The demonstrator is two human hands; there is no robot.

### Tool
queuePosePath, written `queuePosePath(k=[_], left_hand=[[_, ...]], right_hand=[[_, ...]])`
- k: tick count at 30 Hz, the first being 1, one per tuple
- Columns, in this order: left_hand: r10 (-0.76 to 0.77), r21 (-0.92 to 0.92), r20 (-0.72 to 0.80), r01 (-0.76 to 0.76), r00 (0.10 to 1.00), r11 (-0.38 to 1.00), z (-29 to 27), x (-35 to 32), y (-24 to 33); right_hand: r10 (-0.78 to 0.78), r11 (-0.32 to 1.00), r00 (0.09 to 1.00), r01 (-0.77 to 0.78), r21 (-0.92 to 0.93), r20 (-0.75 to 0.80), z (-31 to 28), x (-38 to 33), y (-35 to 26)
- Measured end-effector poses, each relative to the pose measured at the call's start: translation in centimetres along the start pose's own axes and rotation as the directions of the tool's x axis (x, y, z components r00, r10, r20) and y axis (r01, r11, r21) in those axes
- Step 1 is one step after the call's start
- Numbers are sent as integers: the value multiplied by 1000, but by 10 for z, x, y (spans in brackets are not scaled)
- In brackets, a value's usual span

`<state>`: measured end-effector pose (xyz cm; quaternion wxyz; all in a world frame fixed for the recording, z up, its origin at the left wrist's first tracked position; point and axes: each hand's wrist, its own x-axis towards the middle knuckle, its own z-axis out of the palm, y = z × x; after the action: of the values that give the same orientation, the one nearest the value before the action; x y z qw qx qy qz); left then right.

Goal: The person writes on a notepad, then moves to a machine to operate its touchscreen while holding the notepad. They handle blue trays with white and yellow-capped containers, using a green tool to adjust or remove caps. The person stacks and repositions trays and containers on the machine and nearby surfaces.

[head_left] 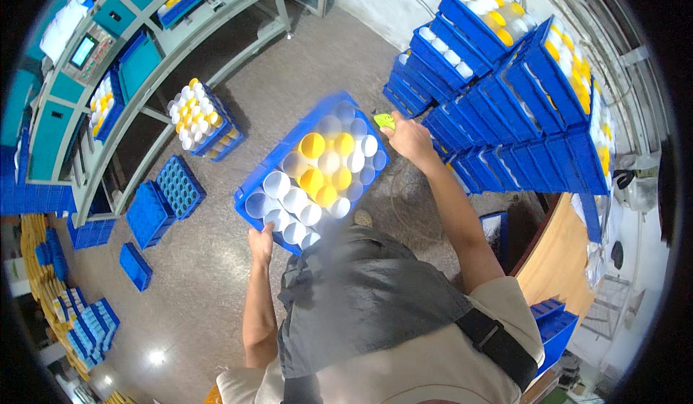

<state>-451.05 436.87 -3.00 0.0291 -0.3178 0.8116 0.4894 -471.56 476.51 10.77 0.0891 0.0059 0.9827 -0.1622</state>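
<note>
Close before the wearer's grey apron (368,288) is a blue crate (283,151), tilted across the view and packed with white cups (276,185) and yellow cups (312,145). The left hand (260,244) is clamped on its near-left edge, thumb at the rim. Beside the far right side, the right hand (409,143) pinches a lime-green object (384,121) between thumb and fingers; whether it also touches the crate I cannot tell. Farther right rise stacked blue crates (498,133), several filled with similar cups. To the left, a smaller loaded crate (215,144) and a holed tray (180,187) sit on the floor (209,281), near a teal-panelled machine (113,16).
</note>
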Motion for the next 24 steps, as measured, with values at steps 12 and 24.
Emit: queuePosePath(k=[12,24], left_hand=[[-67,206,-34,73,997,976,25,-48,13],[-87,261,-109,113,990,959,36,-60,20]], right_hand=[[-76,997,972,75,13,224,-26,-65,1],[-226,973,928,227,30,298,-7,-107,-40]])
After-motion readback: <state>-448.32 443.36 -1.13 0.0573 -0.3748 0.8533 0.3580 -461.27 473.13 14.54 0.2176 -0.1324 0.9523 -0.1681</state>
